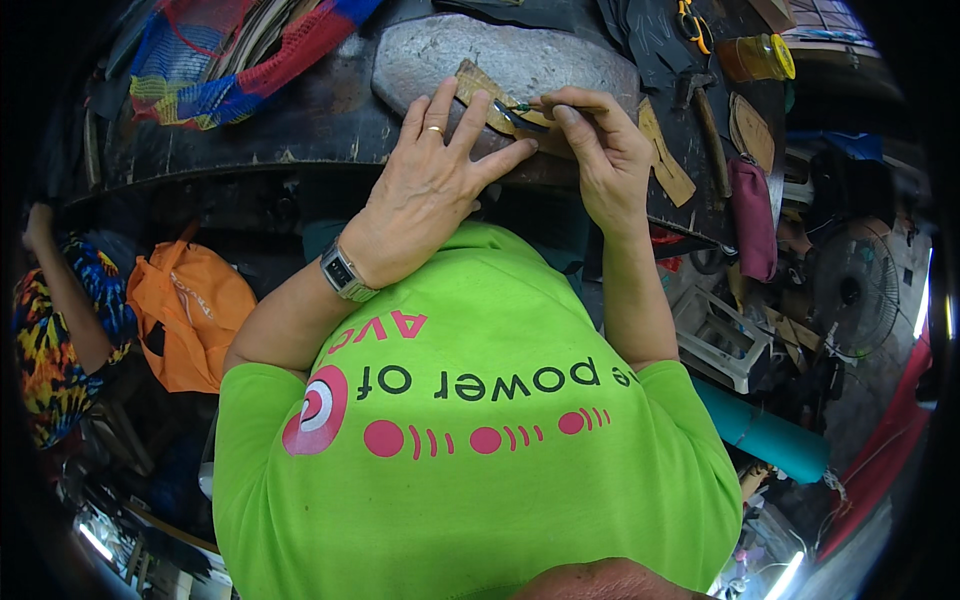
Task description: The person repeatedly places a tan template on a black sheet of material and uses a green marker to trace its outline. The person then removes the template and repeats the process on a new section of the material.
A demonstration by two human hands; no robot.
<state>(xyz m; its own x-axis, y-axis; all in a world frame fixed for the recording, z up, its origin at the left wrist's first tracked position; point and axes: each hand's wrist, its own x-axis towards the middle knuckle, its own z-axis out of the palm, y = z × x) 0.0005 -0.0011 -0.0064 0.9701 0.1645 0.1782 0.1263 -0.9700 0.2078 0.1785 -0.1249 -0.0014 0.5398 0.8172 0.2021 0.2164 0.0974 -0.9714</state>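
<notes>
My left hand [425, 185] lies flat with its fingers spread, pressing on a tan pattern piece [476, 80]. The piece rests over the near edge of a smooth grey slab [560, 60] on the dark table. To its right, my right hand [608, 150] pinches a thin pen-like tool [524, 106] with a greenish part, its tip pointing left; its exact kind is too small to tell. A glossy black curved strip [520, 118] sits on the tan piece just beneath the tool. My fingers hide part of both pieces.
On the right are another tan pattern [664, 155], a hammer [710, 135], orange-handled scissors [693, 25], a yellow-lidded jar [752, 58] and a maroon pouch [753, 215]. A mesh bag [190, 85] lies on the left. Another person's arm [72, 290] shows at far left.
</notes>
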